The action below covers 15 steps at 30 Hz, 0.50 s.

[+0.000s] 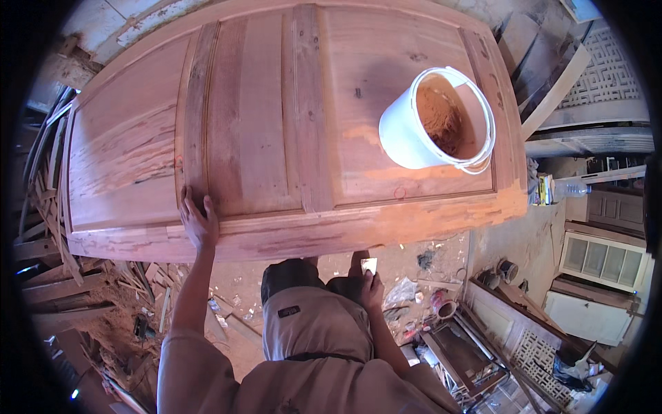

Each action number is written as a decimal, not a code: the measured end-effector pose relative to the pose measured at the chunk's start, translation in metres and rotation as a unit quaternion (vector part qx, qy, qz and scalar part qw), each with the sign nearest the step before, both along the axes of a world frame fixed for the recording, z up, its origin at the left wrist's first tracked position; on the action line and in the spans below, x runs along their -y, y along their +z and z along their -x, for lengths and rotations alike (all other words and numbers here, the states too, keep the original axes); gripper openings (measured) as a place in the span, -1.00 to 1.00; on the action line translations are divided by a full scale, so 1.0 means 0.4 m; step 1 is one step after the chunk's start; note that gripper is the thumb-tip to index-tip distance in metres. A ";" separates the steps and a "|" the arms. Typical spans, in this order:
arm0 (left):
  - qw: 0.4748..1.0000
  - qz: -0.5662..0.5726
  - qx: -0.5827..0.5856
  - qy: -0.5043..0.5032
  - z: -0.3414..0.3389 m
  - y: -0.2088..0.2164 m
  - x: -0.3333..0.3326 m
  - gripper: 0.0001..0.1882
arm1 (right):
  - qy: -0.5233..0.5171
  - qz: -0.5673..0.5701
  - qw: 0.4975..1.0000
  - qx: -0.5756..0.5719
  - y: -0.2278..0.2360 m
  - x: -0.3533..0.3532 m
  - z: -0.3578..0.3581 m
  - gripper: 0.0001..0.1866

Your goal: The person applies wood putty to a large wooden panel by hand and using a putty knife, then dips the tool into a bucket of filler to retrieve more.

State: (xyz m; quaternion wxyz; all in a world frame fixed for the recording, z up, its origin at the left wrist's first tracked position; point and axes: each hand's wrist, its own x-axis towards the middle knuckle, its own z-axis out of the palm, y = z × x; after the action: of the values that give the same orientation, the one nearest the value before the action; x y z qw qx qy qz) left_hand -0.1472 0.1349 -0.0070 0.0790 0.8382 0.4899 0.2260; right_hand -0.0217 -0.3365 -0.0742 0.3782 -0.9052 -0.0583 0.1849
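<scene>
A large panelled wooden door (261, 131) lies flat across the view in front of me. My left hand (198, 219) rests on its near edge, fingers apart, with nothing in them. Down beside my right leg, below the door's edge, my right hand (373, 290) grips a small flat scraper (369, 265) with a pale blade. On the door's right panel stands a white plastic bucket (401, 134), its handle hanging down. Orange-brown filler (436, 114) coats its inside and bottom. Similar orange filler (441, 219) is smeared along the near rail, toward the right.
Wood scraps (55, 200) and shavings lie heaped at the left. Debris litters the floor around my legs. On the right are a clear plastic bottle (571, 188), old frames (458, 352), a white glazed window frame (601, 261) and leaning boards (558, 90).
</scene>
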 end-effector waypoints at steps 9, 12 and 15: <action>1.000 0.014 -0.005 0.016 0.014 0.005 0.011 -0.43 | -0.092 -0.105 0.978 -0.157 0.344 0.083 -0.184 -0.65; 1.000 0.000 0.005 0.007 0.010 0.009 0.013 -0.43 | -0.027 -0.131 0.973 -0.185 0.391 0.084 -0.276 -0.67; 1.000 -0.006 0.007 0.006 -0.007 0.015 0.017 -0.43 | 0.182 -0.024 0.965 -0.188 0.357 0.097 -0.399 -0.60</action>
State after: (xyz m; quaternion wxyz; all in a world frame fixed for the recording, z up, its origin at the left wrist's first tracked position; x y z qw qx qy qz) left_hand -0.1443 0.1279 -0.0010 0.0755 0.8341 0.4932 0.2353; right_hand 0.1380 -0.3755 0.0685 0.3642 -0.8190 -0.1542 0.4157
